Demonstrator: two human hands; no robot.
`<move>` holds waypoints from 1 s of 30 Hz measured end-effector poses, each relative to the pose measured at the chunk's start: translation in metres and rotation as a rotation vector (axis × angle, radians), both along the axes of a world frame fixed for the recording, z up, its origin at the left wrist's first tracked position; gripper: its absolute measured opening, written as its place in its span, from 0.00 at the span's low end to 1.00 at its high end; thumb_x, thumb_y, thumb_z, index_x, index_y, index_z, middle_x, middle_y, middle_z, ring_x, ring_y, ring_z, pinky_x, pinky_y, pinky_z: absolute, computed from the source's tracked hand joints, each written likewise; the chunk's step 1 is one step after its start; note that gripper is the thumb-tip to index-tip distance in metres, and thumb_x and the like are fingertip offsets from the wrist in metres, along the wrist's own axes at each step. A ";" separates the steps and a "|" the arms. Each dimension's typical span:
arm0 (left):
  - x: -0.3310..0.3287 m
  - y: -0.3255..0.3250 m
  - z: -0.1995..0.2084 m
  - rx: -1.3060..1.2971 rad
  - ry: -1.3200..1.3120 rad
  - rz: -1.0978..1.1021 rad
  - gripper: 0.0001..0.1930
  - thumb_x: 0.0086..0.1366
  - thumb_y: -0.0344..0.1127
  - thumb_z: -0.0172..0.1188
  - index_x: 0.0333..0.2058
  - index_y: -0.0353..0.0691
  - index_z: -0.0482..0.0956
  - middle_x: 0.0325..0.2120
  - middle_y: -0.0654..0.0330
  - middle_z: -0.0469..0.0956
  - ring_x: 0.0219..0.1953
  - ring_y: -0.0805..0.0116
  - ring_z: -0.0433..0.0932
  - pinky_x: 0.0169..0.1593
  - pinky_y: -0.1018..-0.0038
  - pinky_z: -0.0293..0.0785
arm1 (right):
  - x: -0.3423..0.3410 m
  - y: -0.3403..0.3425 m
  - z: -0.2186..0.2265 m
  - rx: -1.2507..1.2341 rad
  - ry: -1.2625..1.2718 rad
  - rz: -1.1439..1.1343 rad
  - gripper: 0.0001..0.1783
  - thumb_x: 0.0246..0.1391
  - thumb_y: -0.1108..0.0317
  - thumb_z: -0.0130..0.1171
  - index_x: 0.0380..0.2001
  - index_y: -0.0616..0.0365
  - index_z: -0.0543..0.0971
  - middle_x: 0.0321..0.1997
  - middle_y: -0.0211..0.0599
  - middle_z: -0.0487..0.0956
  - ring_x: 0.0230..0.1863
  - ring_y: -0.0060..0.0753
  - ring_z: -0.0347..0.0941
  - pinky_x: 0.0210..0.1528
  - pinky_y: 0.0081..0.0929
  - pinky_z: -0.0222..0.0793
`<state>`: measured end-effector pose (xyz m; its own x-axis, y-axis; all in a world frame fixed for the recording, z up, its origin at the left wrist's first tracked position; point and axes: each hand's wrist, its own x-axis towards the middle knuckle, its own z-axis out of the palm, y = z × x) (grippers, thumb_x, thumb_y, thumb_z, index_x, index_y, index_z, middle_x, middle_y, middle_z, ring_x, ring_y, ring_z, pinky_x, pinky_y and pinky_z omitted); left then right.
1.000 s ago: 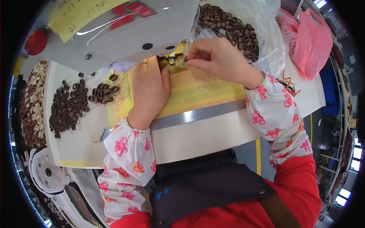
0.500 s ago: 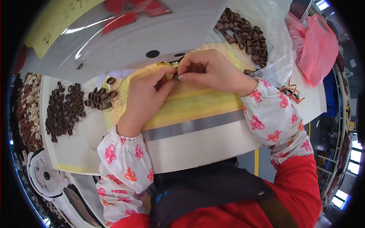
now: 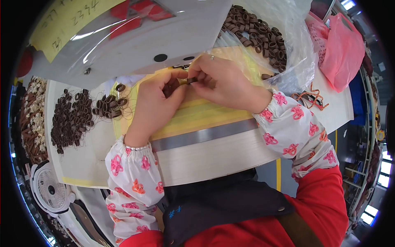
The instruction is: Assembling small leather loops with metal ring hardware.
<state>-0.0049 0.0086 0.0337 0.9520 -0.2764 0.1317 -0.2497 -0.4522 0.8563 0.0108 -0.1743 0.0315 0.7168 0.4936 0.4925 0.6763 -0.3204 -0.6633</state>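
A small dark brown loop (image 3: 192,80), like a leather belt keeper, is pinched between my two hands under the grey machine head (image 3: 135,49). My left hand (image 3: 153,99) is closed, with its thumb and forefinger at the loop's left side. From the right, my right hand (image 3: 226,82) grips the same loop, its fingers curled and a ring on one of them. Just behind the fingertips, a metal part of the machine shows only in part. Both hands are over the yellow-covered work surface (image 3: 193,111).
Many brown loops with loose threads (image 3: 72,119) lie at the left, beside a smaller cluster (image 3: 110,106). More loops (image 3: 263,39) fill a clear plastic bag (image 3: 302,53) at the back right. Nearby are a pink bag (image 3: 343,53), orange-brown strips (image 3: 311,99) and a white fan (image 3: 49,189).
My right hand has turned and shifted slightly left, so more of its back shows. The brown loop is tilted and more visible between the fingertips. My left hand has barely moved.
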 end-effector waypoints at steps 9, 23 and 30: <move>0.004 0.002 0.010 0.033 0.130 -0.172 0.12 0.56 0.38 0.57 0.33 0.34 0.75 0.16 0.65 0.70 0.20 0.82 0.63 0.25 0.82 0.61 | -0.008 0.004 -0.002 -0.164 -0.385 0.019 0.12 0.41 0.74 0.53 0.32 0.58 0.67 0.27 0.38 0.70 0.24 0.38 0.72 0.21 0.30 0.68; 0.003 -0.005 0.002 0.029 -0.010 0.035 0.11 0.52 0.38 0.61 0.27 0.36 0.78 0.15 0.62 0.74 0.18 0.76 0.69 0.24 0.77 0.64 | -0.003 0.003 -0.008 0.099 0.161 -0.077 0.10 0.41 0.78 0.58 0.30 0.62 0.71 0.24 0.32 0.73 0.23 0.22 0.70 0.25 0.19 0.66; 0.008 -0.009 -0.006 0.165 -0.115 0.152 0.11 0.53 0.40 0.60 0.29 0.39 0.80 0.17 0.59 0.77 0.19 0.69 0.75 0.25 0.75 0.67 | 0.004 0.003 -0.010 0.042 0.184 -0.202 0.06 0.42 0.77 0.59 0.27 0.65 0.74 0.21 0.34 0.74 0.23 0.21 0.70 0.25 0.19 0.66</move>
<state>0.0030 -0.0002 0.0281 0.9658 -0.1575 0.2060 -0.2590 -0.6236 0.7376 0.0148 -0.1716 0.0214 0.8779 0.3132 0.3623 0.4686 -0.4060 -0.7846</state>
